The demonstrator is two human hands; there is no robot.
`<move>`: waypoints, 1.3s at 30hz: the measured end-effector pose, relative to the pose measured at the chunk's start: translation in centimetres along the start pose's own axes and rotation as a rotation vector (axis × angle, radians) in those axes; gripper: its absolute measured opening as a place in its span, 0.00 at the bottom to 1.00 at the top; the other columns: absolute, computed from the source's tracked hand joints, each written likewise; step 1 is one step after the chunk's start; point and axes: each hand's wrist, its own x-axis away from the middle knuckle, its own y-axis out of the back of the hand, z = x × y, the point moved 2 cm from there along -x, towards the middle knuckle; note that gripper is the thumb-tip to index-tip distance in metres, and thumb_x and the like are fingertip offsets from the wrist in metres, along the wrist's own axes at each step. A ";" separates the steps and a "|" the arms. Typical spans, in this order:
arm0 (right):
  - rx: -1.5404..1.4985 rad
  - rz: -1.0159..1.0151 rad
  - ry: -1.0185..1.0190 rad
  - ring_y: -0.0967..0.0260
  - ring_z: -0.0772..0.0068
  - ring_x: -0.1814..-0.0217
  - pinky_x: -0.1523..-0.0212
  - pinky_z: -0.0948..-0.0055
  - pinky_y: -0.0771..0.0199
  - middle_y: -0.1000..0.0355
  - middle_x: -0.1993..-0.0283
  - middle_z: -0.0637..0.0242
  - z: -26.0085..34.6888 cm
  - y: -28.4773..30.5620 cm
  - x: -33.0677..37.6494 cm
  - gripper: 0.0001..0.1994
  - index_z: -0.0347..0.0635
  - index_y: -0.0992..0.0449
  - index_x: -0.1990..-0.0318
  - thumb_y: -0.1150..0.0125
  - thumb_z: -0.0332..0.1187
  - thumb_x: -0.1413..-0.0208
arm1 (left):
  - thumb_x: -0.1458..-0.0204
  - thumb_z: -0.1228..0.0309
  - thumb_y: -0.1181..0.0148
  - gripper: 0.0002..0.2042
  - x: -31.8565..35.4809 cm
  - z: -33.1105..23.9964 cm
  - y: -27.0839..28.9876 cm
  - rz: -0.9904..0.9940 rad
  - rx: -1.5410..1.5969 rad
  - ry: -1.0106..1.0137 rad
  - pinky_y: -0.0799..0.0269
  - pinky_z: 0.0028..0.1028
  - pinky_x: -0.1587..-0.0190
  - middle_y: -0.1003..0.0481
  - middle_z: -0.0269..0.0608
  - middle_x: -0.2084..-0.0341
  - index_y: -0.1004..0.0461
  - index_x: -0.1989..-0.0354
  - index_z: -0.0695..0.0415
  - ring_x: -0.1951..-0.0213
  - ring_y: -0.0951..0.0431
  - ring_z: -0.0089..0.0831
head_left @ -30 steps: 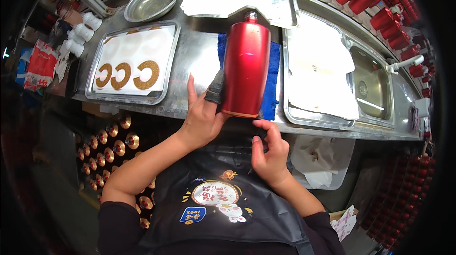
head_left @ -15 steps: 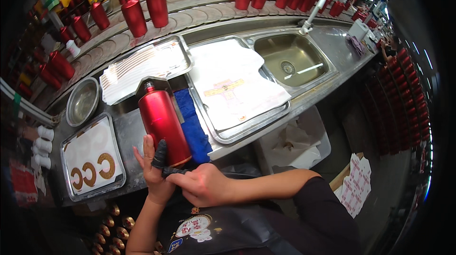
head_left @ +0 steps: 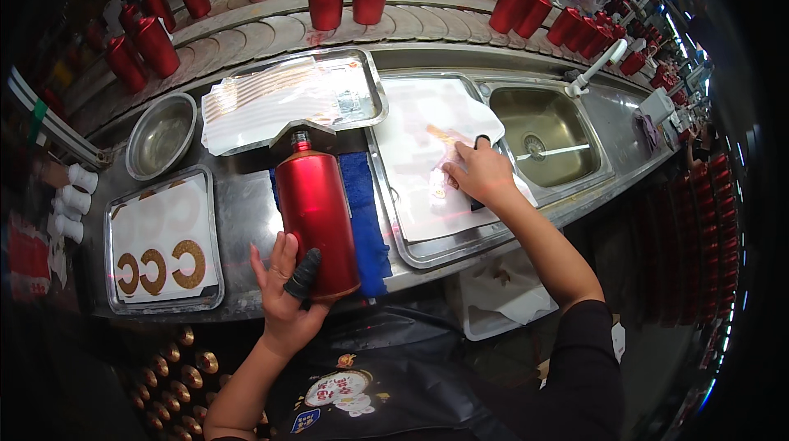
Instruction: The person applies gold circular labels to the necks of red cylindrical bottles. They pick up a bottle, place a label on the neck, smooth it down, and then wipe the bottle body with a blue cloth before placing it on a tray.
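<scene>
Against the red bottle (head_left: 319,211), left fingers (head_left: 284,255) rest spread apart.

A strip of bare bench (head_left: 244,215) lies between the left tray (head_left: 215,235) and the red bottle (head_left: 318,215), with the left grip (head_left: 289,285) partly blocking its near end. Right of the bottle, the flat blue cloth (head_left: 365,211) leaves a low lane before the right tray (head_left: 411,253). Over that tray, the right grip (head_left: 486,171) and right forearm (head_left: 555,248) bar passage. The sink (head_left: 542,112) opens beyond them, a faucet (head_left: 604,64) rising by its far corner. A metal bracket (head_left: 326,140) obstructs the bottle's neck end.
</scene>
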 end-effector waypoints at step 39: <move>-0.656 -0.214 0.358 0.36 0.82 0.76 0.71 0.77 0.35 0.25 0.74 0.68 0.0 -2.9 -22.8 0.06 0.36 0.20 0.64 0.33 0.29 0.46 | 0.56 0.63 0.25 0.24 -1.0 -0.6 1.0 0.113 0.092 0.095 0.64 0.70 0.32 0.37 0.41 0.29 0.17 0.47 0.41 0.27 0.43 0.53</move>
